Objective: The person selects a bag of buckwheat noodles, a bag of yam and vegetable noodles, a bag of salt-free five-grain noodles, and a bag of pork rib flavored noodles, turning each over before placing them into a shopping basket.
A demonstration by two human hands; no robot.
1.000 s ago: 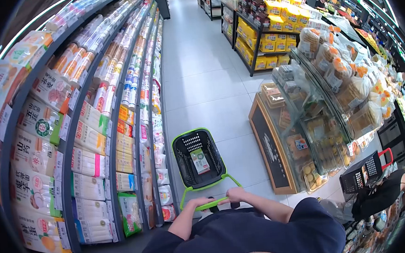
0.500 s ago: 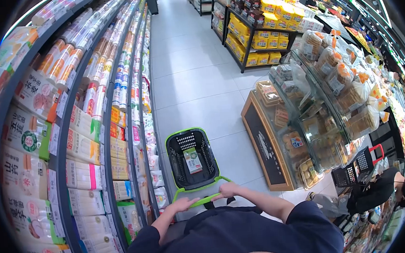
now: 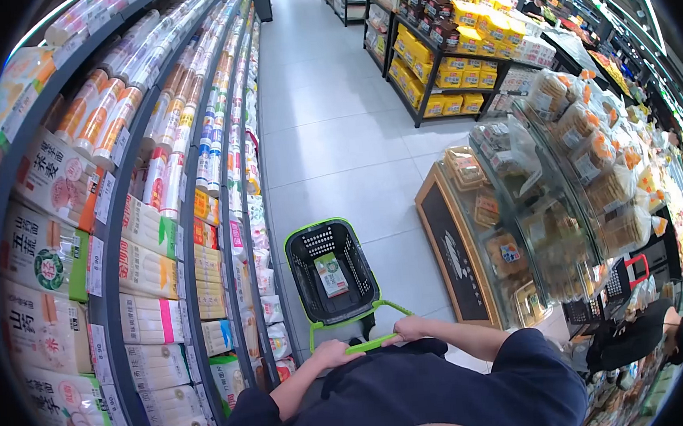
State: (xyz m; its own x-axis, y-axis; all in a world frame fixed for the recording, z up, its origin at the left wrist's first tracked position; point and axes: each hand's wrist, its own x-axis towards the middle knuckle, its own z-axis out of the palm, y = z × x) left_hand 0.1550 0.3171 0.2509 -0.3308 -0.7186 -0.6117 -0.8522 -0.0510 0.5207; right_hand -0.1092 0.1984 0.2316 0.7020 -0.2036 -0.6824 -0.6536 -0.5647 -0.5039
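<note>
Basket (image 3: 311,290): left hand (image 3: 335,353), right hand (image 3: 408,329) grip green handle (image 3: 376,343) (packet (image 3: 332,275) inside).

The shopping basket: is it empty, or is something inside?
Not empty, but far from full: one white and green package lies on the bottom of the shopping basket, with bare black surface around it.

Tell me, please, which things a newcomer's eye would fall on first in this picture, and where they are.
The black basket with its bright green rim, in the aisle near the picture's centre, would probably come first, with one package lying inside. Below it, the left hand and right hand grip its green handle. Farther up, right of the aisle, bright yellow packs are stacked on a dark rack.
</note>
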